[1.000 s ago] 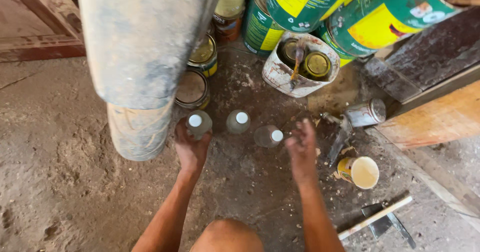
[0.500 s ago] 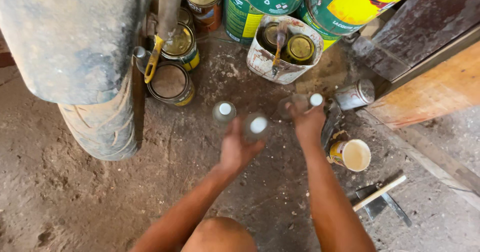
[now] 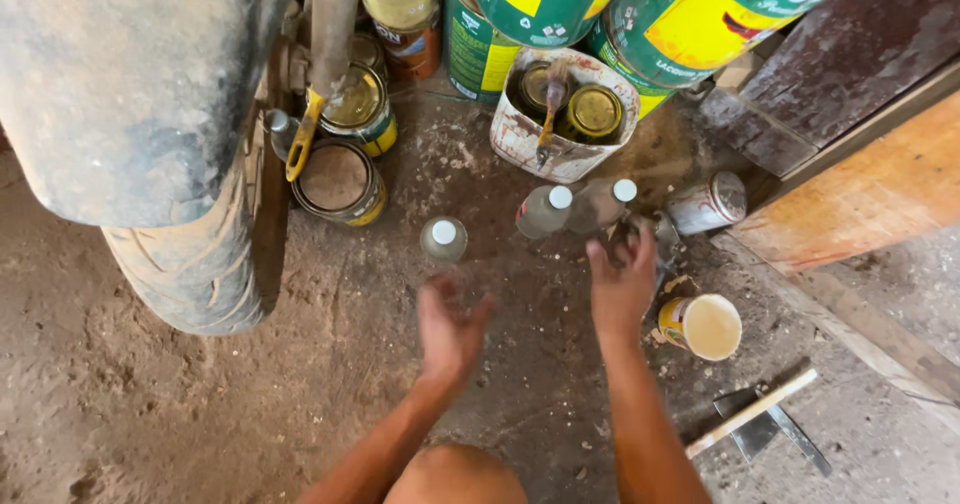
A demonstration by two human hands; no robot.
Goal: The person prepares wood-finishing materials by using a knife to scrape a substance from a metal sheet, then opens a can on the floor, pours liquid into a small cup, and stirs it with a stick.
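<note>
Fingers of our right hand (image 3: 622,282) grasp a white-capped bottle (image 3: 600,204) beside a second bottle (image 3: 544,211). Our left hand (image 3: 450,326) hovers released, near the left bottle (image 3: 442,239) standing on the dirt floor (image 3: 150,394).

A dusty dirt floor (image 3: 130,404) fills the view in daylight. A worn tyre (image 3: 190,264) under a grimy mudguard (image 3: 110,84) stands at its left. Right of the tyre, large green-and-yellow drums (image 3: 700,14) stand at the back; farther right lie reddish wooden planks (image 3: 860,204).
</note>
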